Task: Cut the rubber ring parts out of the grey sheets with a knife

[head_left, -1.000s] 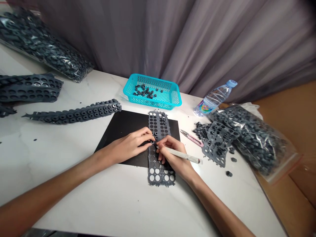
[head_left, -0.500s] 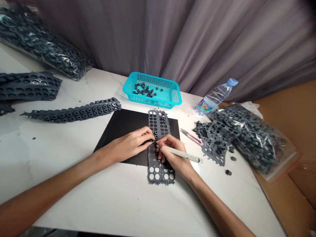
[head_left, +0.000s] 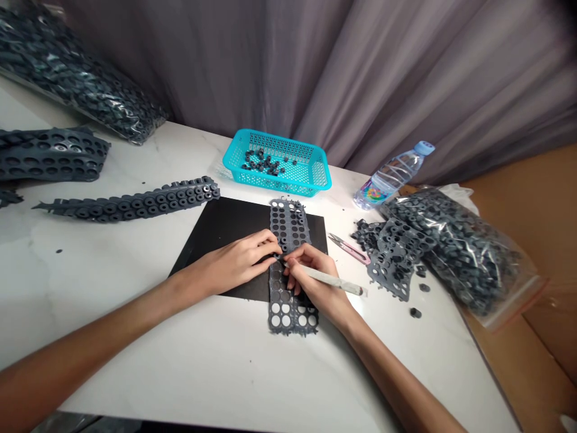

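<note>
A grey rubber sheet full of round holes (head_left: 288, 225) lies lengthwise across a black mat (head_left: 225, 231) on the white table (head_left: 135, 343). My left hand (head_left: 237, 261) rests on the mat with its fingertips pressed together at the sheet's left edge, pinching a small grey piece. My right hand (head_left: 315, 279) lies over the sheet and is closed on a pale, pen-like tool (head_left: 331, 279) whose tip meets the sheet beside my left fingertips.
A turquoise basket (head_left: 315, 177) holding several small grey rings stands behind the mat. Pink snips (head_left: 349, 248), emptied grey sheets (head_left: 392, 255) and a plastic bag of parts (head_left: 455, 252) lie right; a water bottle (head_left: 392, 174) behind. Uncut grey strips (head_left: 130, 204) and another bag (head_left: 76, 84) lie left.
Both hands stay at the same spot on the sheet. The view has shifted slightly, so everything sits a little higher in frame.
</note>
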Available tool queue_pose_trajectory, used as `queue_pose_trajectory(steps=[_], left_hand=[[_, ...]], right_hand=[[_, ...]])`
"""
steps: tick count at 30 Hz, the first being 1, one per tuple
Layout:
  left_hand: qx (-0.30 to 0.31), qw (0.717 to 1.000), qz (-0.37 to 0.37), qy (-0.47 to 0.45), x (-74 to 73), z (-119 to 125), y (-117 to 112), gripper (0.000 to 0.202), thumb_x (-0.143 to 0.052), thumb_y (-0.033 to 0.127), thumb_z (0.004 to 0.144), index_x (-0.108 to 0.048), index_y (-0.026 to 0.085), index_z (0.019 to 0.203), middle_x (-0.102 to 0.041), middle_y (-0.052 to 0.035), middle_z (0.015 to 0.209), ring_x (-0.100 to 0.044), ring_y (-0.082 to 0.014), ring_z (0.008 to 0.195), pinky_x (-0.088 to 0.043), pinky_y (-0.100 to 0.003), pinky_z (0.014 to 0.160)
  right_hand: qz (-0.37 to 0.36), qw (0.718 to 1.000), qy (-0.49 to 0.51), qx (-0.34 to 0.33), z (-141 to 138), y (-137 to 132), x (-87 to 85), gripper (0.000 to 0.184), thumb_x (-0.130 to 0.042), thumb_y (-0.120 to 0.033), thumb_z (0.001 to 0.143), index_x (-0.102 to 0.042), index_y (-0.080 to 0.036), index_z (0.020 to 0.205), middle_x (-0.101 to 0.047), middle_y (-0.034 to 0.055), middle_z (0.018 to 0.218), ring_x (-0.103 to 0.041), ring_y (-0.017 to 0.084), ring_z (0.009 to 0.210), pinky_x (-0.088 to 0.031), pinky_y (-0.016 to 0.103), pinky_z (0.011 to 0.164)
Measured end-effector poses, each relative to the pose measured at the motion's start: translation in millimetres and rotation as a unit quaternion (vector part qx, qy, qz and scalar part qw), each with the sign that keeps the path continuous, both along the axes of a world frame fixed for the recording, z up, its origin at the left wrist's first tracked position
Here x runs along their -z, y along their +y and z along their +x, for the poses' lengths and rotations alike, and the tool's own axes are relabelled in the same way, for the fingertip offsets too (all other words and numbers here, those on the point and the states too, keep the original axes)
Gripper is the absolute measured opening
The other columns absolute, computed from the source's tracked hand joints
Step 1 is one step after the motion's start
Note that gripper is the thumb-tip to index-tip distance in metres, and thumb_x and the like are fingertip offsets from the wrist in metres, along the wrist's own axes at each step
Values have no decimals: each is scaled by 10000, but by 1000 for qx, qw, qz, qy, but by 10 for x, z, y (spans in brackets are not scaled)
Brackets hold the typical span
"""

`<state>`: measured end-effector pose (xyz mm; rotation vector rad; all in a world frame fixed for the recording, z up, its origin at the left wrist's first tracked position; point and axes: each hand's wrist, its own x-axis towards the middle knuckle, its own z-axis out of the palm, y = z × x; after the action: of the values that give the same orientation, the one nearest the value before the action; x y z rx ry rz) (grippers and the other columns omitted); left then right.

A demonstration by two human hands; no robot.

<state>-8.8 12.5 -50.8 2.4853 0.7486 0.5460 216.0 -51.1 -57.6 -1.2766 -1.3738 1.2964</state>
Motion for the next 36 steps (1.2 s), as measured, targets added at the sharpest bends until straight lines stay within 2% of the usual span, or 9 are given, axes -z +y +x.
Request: queue_pose_trajectory(steps=[13, 16, 18, 19, 21, 22, 24, 28, 36], left_hand=[[12, 996, 91, 19, 53, 28, -67, 274, -449, 184, 1106, -716, 199, 1164, -677, -104, 1230, -684, -252, 1174, -571, -416, 1069], [3, 999, 48, -15, 63, 92, -108, 258, -481, 176, 1083, -739, 187, 1084, -719, -110, 1190, -692, -275, 1166, -552, -447, 1087], [-76, 991, -41, -103, 23, 103, -44, 213, -544, 212, 1062, -751, 188, 1018, -753, -97, 1107, -719, -257, 1071, -573, -436, 1051], [-138, 971, -96, -169, -12, 85, 25, 187, -588, 239, 1045, -755, 188, 981, -764, -88, 1049, -729, -241, 1009, -589, -420, 1022], [-261, 885, -207, -324, -94, -2, 206, 157, -680, 293, 1003, -764, 173, 945, -777, -67, 935, -741, -206, 894, -610, -390, 991], [-294, 838, -235, -396, -132, -62, 294, 135, -739, 293, 964, -774, 165, 936, -782, -62, 936, -744, -193, 903, -602, -370, 1015], [-287, 790, -303, -450, -182, -175, 405, 131, -805, 264, 917, -797, 149, 981, -800, -73, 1039, -746, -180, 1014, -562, -329, 1097], [-214, 747, -471, -417, -179, -219, 296, 138, -789, 213, 945, -798, 143, 1064, -808, -114, 1179, -754, -194, 1135, -549, -319, 1145], [-173, 723, -560, -366, -164, -42, 19, 196, -725, 209, 1013, -795, 125, 1175, -797, -134, 1259, -749, -232, 1230, -536, -337, 1192]], right_hand=[[11, 999, -49, -5, 0, -31, -57, 138, -654, -348, 993, -647, -222, 936, -657, -11, 754, -648, 155, 644, -533, 240, 560], [15, 997, -73, -9, -3, -45, -63, 103, -634, -311, 997, -648, -226, 941, -660, -14, 747, -646, 157, 656, -517, 239, 572], [22, 996, -89, -8, -7, -54, -55, 86, -628, -283, 991, -644, -227, 927, -651, -20, 728, -634, 153, 649, -496, 233, 567], [24, 995, -95, -6, -9, -57, -48, 82, -626, -271, 987, -640, -228, 918, -646, -23, 722, -627, 149, 642, -486, 231, 563], [23, 995, -99, 0, -14, -60, -37, 76, -623, -253, 979, -632, -228, 908, -645, -26, 727, -617, 142, 626, -477, 227, 553], [19, 995, -96, 3, -15, -59, -34, 70, -620, -245, 976, -629, -227, 908, -648, -26, 737, -618, 138, 621, -480, 226, 552], [6, 997, -78, 3, -14, -55, -34, 49, -619, -236, 971, -628, -225, 923, -658, -20, 765, -631, 139, 623, -497, 226, 548], [-6, 999, -40, 3, 2, -46, -31, 46, -629, -252, 978, -634, -217, 948, -658, -14, 781, -657, 147, 639, -528, 230, 545], [-5, 1000, -6, 10, 28, -51, 21, 74, -649, -265, 987, -645, -209, 939, -666, -17, 755, -658, 144, 629, -536, 228, 542]])
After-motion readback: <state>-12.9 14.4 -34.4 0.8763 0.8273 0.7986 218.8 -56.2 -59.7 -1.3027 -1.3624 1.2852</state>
